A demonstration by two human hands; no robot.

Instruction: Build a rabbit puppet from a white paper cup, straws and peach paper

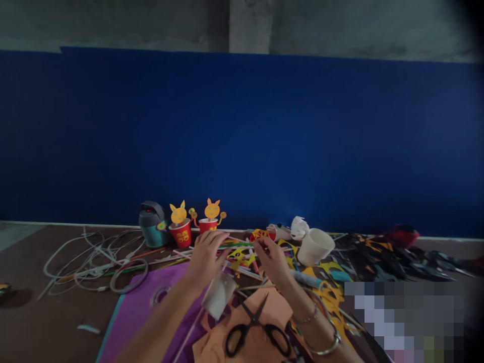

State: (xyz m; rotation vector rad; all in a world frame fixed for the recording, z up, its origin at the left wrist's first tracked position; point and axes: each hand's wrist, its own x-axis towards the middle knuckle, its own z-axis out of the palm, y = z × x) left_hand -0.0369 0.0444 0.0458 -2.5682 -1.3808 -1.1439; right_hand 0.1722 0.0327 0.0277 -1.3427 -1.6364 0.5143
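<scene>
My left hand point(207, 256) reaches over a pile of thin coloured sticks and paper scraps, fingers spread and pointing right. My right hand point(270, 256) is over the same pile, its fingers bent together near a green stick point(242, 245); whether it holds anything is too small to tell. Black scissors point(255, 322) lie with blades apart on orange paper point(215, 340) between my forearms. A white roll point(219, 295) is below my left hand. Behind the hands stand two red cups point(181, 235) with yellow paper animal heads.
A teal and grey container point(151, 224) stands at the left back beside tangled white cable point(81, 257). Purple paper point(138, 307) lies at left. A white cup point(315, 246), yellow cutouts point(333, 297) and several dark tools point(393, 259) are at right. A blue panel point(242, 136) rises behind.
</scene>
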